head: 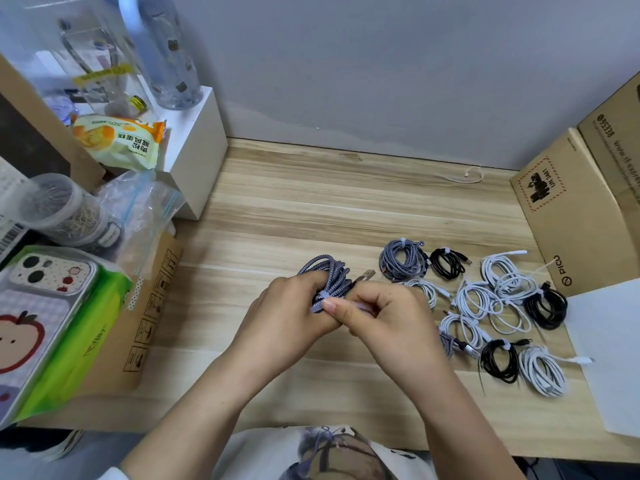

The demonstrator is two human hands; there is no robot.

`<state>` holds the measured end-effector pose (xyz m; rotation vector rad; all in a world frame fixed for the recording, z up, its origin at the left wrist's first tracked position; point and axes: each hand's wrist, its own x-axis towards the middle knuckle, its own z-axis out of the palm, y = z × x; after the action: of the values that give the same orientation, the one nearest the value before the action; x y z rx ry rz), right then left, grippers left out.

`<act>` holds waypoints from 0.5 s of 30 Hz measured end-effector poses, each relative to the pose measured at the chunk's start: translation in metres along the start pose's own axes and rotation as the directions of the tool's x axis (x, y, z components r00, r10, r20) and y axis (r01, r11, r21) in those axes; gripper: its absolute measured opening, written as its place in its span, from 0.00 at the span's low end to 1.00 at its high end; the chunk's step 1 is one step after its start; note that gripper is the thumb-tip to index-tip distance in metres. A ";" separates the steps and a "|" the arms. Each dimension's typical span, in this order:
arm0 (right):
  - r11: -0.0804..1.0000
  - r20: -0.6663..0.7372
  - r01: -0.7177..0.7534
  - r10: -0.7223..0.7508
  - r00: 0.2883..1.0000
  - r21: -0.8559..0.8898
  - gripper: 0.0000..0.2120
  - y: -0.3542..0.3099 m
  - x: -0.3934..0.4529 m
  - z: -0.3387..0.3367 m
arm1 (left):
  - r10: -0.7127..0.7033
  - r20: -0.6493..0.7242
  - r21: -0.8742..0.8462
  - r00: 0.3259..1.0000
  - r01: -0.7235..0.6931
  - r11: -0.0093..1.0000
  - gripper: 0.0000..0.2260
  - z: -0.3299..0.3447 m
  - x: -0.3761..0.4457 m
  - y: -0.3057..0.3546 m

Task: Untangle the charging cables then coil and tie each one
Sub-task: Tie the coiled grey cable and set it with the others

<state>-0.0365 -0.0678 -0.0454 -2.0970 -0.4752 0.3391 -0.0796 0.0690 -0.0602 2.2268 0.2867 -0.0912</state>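
the left hand (291,313) grips a coiled grey braided cable (329,275), fingers curled round the bundle, held just above the wooden desk (311,202). the right hand (384,317), touching the left, pinches the pale tie (320,303) wrapped round that coil. just right of the right hand lie the finished coils (498,306), white, black and grey, reaching to the cardboard box (568,216) at the desk's right edge. beyond both hands bare desk runs to the wall. left of the left hand a flat carton (138,323) borders the working space.
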 end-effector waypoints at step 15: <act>0.728 0.149 0.597 -0.584 0.798 -0.338 0.07 0.006 0.011 0.005 | 0.018 0.411 -0.080 0.912 0.016 0.997 0.20 -0.011 0.005 0.007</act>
<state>-0.0278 -0.0623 -0.0541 -2.1541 -1.2778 -0.1091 -0.0731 0.0741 -0.0489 2.0649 0.0547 -0.5331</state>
